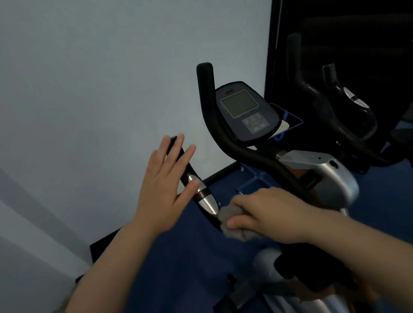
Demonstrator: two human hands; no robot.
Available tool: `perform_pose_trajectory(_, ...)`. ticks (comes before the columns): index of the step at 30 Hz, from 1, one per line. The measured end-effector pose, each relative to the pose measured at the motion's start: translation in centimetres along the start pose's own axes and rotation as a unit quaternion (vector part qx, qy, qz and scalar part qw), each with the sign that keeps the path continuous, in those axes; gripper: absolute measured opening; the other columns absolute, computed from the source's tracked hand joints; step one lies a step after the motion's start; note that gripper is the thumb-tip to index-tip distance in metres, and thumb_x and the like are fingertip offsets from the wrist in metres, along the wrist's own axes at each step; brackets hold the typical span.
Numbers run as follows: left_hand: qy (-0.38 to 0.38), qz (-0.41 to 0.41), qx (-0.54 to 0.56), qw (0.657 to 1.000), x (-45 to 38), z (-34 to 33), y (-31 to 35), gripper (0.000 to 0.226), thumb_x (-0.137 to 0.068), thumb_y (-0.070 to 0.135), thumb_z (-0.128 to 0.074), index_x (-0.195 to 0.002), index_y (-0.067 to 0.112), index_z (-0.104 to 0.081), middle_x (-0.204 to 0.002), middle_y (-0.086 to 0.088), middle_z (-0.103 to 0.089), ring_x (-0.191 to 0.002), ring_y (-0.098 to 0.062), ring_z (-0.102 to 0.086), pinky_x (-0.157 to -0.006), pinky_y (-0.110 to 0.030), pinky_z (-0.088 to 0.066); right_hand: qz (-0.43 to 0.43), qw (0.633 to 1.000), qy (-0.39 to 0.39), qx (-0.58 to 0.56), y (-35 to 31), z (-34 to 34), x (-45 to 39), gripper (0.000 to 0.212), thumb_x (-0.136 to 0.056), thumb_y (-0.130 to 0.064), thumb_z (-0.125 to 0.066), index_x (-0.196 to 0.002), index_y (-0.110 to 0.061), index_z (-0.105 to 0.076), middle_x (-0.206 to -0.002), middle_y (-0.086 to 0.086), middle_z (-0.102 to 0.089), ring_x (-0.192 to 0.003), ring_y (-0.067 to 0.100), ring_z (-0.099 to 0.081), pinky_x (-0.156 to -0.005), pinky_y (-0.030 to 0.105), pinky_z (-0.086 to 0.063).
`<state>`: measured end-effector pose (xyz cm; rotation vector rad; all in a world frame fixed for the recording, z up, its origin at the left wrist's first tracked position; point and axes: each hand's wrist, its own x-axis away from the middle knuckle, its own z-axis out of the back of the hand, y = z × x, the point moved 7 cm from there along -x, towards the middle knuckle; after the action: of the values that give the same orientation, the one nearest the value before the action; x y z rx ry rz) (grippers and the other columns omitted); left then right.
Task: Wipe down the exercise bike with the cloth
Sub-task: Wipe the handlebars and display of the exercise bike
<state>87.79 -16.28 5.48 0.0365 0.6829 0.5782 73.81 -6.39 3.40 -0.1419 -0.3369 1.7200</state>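
Right hand curled tight around a bunched grey cloth, pressing it against the lower bend of the near handlebar. Left hand flat and spread wide, holding nothing, fingers straight and laid along the upper black part of that same handlebar, thumb near its silver sensor band.

Largest to smallest: pale wall filling the left and top; blue floor below; exercise bike in the centre-right, silver housing under a black curved bar; a second dark machine further right, in shadow and hard to read; console with a grey screen, set between the two upright bars; then the cloth, smallest, at the base of the near handlebar.

Handlebar's long axis running up and away to the left from the cloth, from the silver band toward the black tip beneath the left fingers. Unwiped length therefore lying above and left of the right hand's grip, likely the direction of the coming stroke, with the left hand in the way.

Hidden: most of the cloth inside the fist, the saddle and pedals largely covered by the right forearm or cut off at the bottom edge.
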Motion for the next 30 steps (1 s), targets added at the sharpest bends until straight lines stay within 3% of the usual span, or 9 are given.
perform_pose_trajectory(3, -0.018, -0.033, 0.006, 0.999, -1.1, 0.6, -0.8, 0.072, -0.094, 0.053, -0.049, -0.154, 0.018, -0.028, -0.164, 0.002, -0.013, -0.152, -0.018, -0.003, -0.123, -0.037, -0.005, -0.119, 0.983, 0.073, -0.121, -0.6, -0.3, -0.3, 0.038, -0.097, -0.058, -0.039, -0.089, -0.022, -0.051, -0.086, -0.006, -0.060, -0.080, 0.013, -0.055, -0.069, 0.029, -0.037)
perform_pose_trajectory(6, -0.057, -0.008, 0.098, 0.993, -2.1, 1.1, -2.1, 0.086, -0.085, 0.059, -0.061, -0.155, 0.028, -0.022, -0.161, 0.017, -0.016, -0.149, -0.006, -0.011, -0.121, -0.021, -0.009, -0.181, 0.971, 0.134, -0.084, -2.3, -1.4, 1.0, 0.034, -0.098, -0.058, -0.032, -0.096, -0.027, -0.045, -0.090, -0.010, -0.058, -0.078, 0.008, -0.053, -0.065, 0.025, -0.031)
perform_pose_trajectory(11, -0.021, 0.036, 0.256, 0.966, -3.6, 2.3, -3.8, 0.043, -0.100, 0.021, -0.047, -0.143, 0.023, -0.046, -0.139, 0.018, -0.052, -0.131, 0.003, -0.044, -0.110, -0.013, -0.031, -0.212, 0.947, 0.186, -0.153, -4.0, -0.2, -3.2, 0.035, -0.101, -0.051, -0.031, -0.107, -0.020, -0.044, -0.101, -0.003, -0.061, -0.084, 0.014, -0.058, -0.067, 0.029, -0.037)
perform_pose_trajectory(15, -0.036, 0.034, 0.295, 0.954, -3.6, 2.3, -4.1, 0.038, -0.103, 0.012, -0.043, -0.137, 0.024, -0.055, -0.138, 0.020, -0.054, -0.131, 0.003, -0.046, -0.108, -0.011, -0.032, -0.188, 0.923, 0.242, -0.232, -4.4, 0.3, -5.1, 0.030, -0.101, -0.049, -0.036, -0.113, -0.023, -0.046, -0.102, -0.008, -0.058, -0.086, 0.009, -0.055, -0.068, 0.029, -0.040)
perform_pose_trajectory(19, -0.072, 0.025, 0.318, 0.945, -4.2, 2.5, -4.9, 0.037, -0.102, 0.013, -0.048, -0.132, 0.031, -0.058, -0.134, 0.025, -0.057, -0.127, 0.004, -0.049, -0.105, -0.011, -0.036, -0.138, 0.901, 0.258, -0.320, -4.3, -1.1, -5.0, 0.028, -0.099, -0.049, -0.042, -0.125, -0.038, -0.043, -0.111, -0.018, -0.056, -0.098, -0.004, -0.053, -0.077, 0.017, -0.043)
perform_pose_trajectory(21, -0.096, 0.047, 0.344, 0.933, -5.0, 2.6, -5.5, 0.035, -0.100, 0.012, -0.052, -0.128, 0.030, -0.061, -0.127, 0.020, -0.063, -0.120, 0.001, -0.056, -0.098, -0.013, -0.042, -0.135, 0.889, 0.262, -0.352, -3.9, 0.1, -7.2, 0.027, -0.100, -0.046, -0.042, -0.123, -0.033, -0.045, -0.105, -0.012, -0.061, -0.093, 0.000, -0.058, -0.073, 0.021, -0.045)
perform_pose_trajectory(24, -0.096, 0.073, 0.358, 0.926, -5.7, 2.9, -6.0, 0.029, -0.100, 0.010, -0.052, -0.122, 0.021, -0.068, -0.114, 0.009, -0.071, -0.106, -0.006, -0.064, -0.090, -0.018, -0.049, -0.130, 0.850, 0.283, -0.425, -3.5, 1.4, -9.2, 0.026, -0.102, -0.040, -0.042, -0.124, -0.027, -0.048, -0.105, -0.005, -0.066, -0.096, 0.009, -0.062, -0.083, 0.029, -0.051)
perform_pose_trajectory(28, -0.082, 0.092, 0.375, 0.919, -5.7, 2.8, -6.0, 0.026, -0.100, 0.011, -0.050, -0.113, 0.021, -0.071, -0.111, 0.013, -0.071, -0.106, 0.001, -0.063, -0.092, -0.012, -0.044, -0.106, 0.878, 0.283, -0.371, -3.6, 0.5, -8.2, 0.025, -0.099, -0.047, -0.045, -0.124, -0.042, -0.044, -0.101, -0.015, -0.065, -0.092, 0.000, -0.062, -0.082, 0.028, -0.052)
perform_pose_trajectory(30, -0.071, 0.103, 0.385, 0.914, -5.8, 2.7, -6.2, 0.026, -0.100, 0.011, -0.051, -0.111, 0.023, -0.071, -0.109, 0.011, -0.072, -0.104, -0.002, -0.064, -0.090, -0.015, -0.046, -0.105, 0.881, 0.279, -0.366, -3.3, 1.8, -9.2, 0.020, -0.099, -0.046, -0.046, -0.117, -0.037, -0.048, -0.098, -0.013, -0.065, -0.090, 0.003, -0.063, -0.082, 0.033, -0.052)
